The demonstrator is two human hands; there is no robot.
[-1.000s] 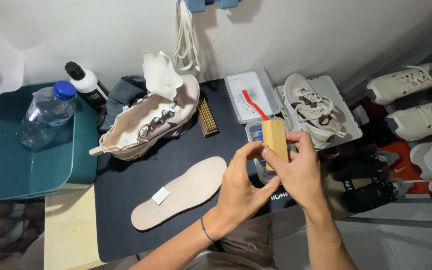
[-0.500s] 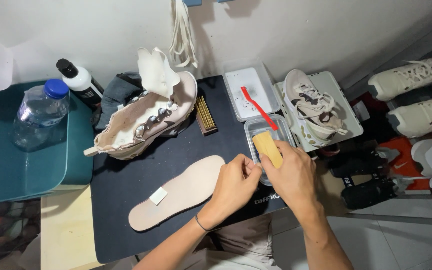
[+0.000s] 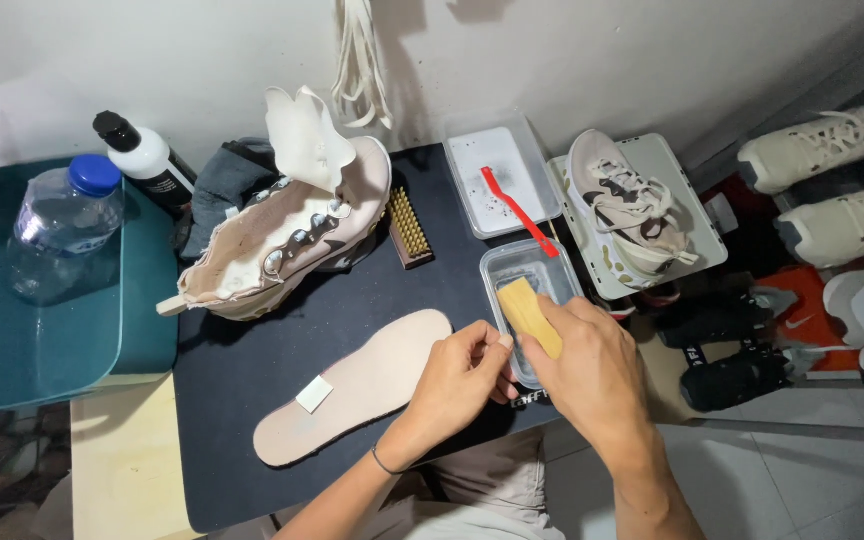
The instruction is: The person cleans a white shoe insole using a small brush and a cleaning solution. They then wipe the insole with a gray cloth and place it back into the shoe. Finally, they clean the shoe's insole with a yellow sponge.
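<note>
Wooden brush block (image 3: 529, 316) is in the right hand (image 3: 592, 370), fingers wrapped over its near end, and it's tipped down into the clear plastic tub (image 3: 532, 270) near the right edge of the dark mat (image 3: 282, 340). Left hand (image 3: 462, 380) is loosely curled right beside it, fingertips touching near the tub's rim, not clearly gripping anything. Block looks light, rigid and probably slick when wet, so I'd say grab it across the sides near the middle. Its long axis runs diagonally, far end pointing toward the back-left of the mat. Beige insole (image 3: 362, 390) lies flat at the front, unlaced sneaker (image 3: 292, 240) further back.
</note>
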